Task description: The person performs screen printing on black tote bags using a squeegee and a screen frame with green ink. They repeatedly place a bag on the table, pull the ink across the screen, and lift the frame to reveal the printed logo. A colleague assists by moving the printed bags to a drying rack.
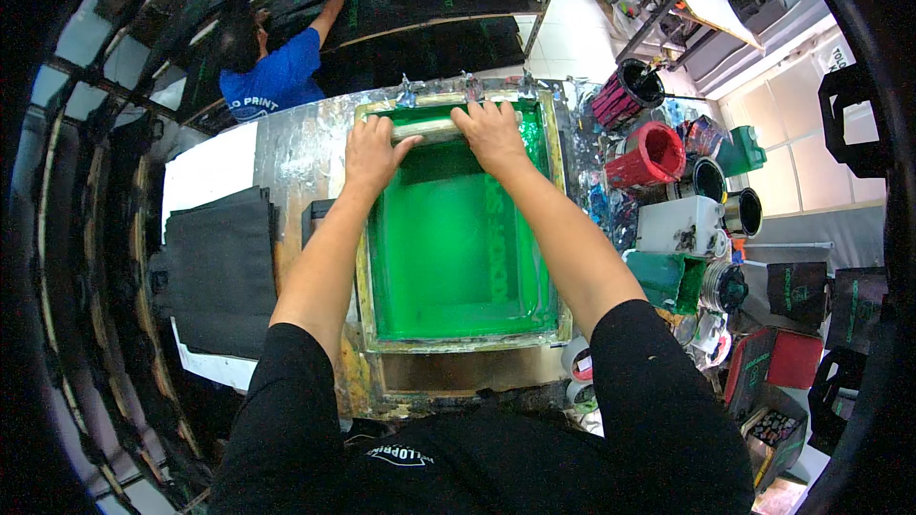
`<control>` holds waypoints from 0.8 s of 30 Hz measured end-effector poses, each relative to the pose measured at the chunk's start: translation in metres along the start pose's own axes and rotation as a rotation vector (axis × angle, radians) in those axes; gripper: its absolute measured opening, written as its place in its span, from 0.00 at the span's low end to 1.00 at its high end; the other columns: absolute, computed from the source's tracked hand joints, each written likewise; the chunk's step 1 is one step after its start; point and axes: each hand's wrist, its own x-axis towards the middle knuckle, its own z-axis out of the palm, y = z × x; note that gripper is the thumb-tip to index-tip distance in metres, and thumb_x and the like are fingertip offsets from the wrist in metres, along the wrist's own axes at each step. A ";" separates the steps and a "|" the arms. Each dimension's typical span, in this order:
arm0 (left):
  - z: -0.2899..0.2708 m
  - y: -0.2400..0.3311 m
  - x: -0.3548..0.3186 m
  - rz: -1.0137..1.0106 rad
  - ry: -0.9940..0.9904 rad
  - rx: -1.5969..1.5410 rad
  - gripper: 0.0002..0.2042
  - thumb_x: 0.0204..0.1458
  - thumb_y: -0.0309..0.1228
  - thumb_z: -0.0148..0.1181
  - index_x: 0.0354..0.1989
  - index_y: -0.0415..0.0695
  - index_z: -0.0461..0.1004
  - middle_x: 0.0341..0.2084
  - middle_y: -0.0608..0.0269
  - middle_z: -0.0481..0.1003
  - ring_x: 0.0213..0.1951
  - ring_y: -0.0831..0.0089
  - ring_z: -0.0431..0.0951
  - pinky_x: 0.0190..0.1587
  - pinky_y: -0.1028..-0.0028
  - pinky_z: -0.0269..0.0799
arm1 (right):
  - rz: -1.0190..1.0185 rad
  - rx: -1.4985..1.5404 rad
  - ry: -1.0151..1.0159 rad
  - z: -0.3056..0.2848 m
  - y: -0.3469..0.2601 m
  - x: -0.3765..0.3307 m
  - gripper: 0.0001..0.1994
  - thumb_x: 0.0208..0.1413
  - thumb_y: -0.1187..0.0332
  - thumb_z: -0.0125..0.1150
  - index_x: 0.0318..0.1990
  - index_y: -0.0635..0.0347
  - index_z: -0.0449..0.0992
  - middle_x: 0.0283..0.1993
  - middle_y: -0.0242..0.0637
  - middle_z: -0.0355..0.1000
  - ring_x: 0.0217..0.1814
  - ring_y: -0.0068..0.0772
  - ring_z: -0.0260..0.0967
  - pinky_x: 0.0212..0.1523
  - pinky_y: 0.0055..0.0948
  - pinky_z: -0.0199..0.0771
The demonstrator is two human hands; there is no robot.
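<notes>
we note left hand (374,153) and right hand (494,140), fingers curled around a pale bar (427,130), gripping it at the far end of the green screen (441,253), black sheets (219,272) stacked left, red bucket (628,160) right.

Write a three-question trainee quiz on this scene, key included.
1. True or false: the left hand and right hand hold the pale bar at the near end of the green screen.
2. What lies left of the screen?
A) a red bucket
B) a stack of black sheets
C) a green container
3. Fill in: the co-worker wears a ____ shirt.

Key: 1. False; the bar is at the far end. 2. B. 3. Blue.
</notes>
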 end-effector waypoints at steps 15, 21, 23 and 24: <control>-0.073 0.081 -0.188 -0.014 -0.001 -0.068 0.28 0.49 0.60 0.70 0.30 0.43 0.73 0.32 0.55 0.71 0.38 0.54 0.73 0.42 0.56 0.71 | -0.005 -0.010 -0.156 -0.092 -0.089 -0.176 0.15 0.57 0.66 0.60 0.52 0.41 0.76 0.41 0.30 0.73 0.45 0.35 0.71 0.45 0.45 0.66; -0.108 0.112 -0.280 0.028 -0.054 -0.054 0.29 0.50 0.62 0.68 0.31 0.43 0.74 0.33 0.55 0.72 0.38 0.56 0.73 0.43 0.58 0.69 | -0.015 -0.003 -0.147 -0.131 -0.136 -0.264 0.15 0.56 0.64 0.60 0.51 0.41 0.77 0.39 0.29 0.71 0.42 0.35 0.71 0.43 0.44 0.66; -0.112 0.122 -0.299 0.033 -0.038 -0.103 0.29 0.51 0.62 0.68 0.31 0.43 0.74 0.33 0.55 0.72 0.37 0.55 0.72 0.43 0.58 0.69 | 0.001 -0.019 -0.116 -0.136 -0.143 -0.287 0.14 0.56 0.65 0.60 0.51 0.40 0.77 0.38 0.29 0.70 0.41 0.36 0.71 0.42 0.45 0.66; -0.114 0.121 -0.300 0.039 -0.025 -0.088 0.29 0.51 0.62 0.67 0.30 0.43 0.74 0.32 0.55 0.72 0.37 0.54 0.72 0.43 0.56 0.69 | 0.002 -0.005 -0.128 -0.139 -0.142 -0.280 0.15 0.56 0.66 0.60 0.51 0.41 0.77 0.38 0.30 0.70 0.42 0.37 0.71 0.43 0.45 0.65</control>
